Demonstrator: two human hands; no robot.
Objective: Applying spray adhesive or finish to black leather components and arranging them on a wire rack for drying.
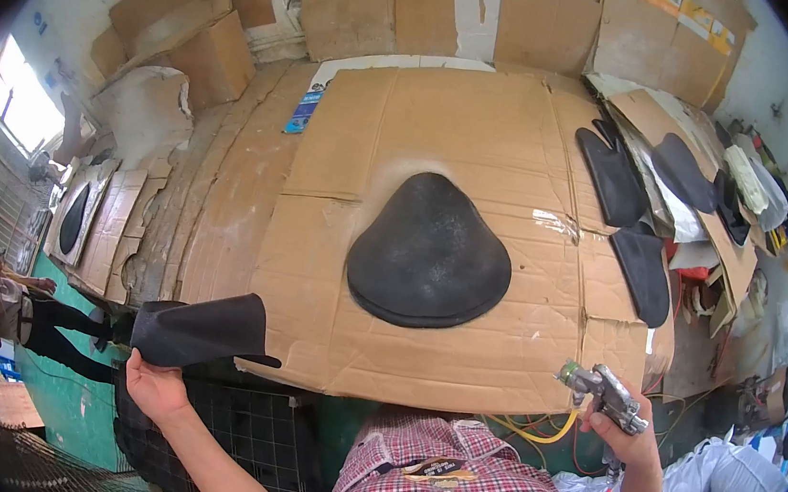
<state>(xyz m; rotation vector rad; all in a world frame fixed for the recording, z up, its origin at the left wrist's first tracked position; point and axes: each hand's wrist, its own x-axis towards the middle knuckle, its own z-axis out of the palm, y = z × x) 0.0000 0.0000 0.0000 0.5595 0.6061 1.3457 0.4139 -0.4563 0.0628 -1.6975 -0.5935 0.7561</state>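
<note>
My left hand [155,389] pinches the lower edge of a black, curved, flexible sheet piece [203,330], held up beside the left front corner of the cardboard-covered table [315,267]. A metal spray gun [610,399] with a green part at its front is gripped in my right hand [625,441], near the table's right front corner. Its nozzle end points left. Flat on the cardboard in the middle lies a black rounded-triangle pad [432,250] with whitish speckles on its face. Both hands are apart from this pad.
A yellow hose [542,437] runs below the front edge by the spray gun. Black cut pieces [641,272] lie along the table's right side, near loose cardboard sheets. Cardboard panels [542,26] stand at the back. Another person [0,296] stands far left, beside another black piece [73,220].
</note>
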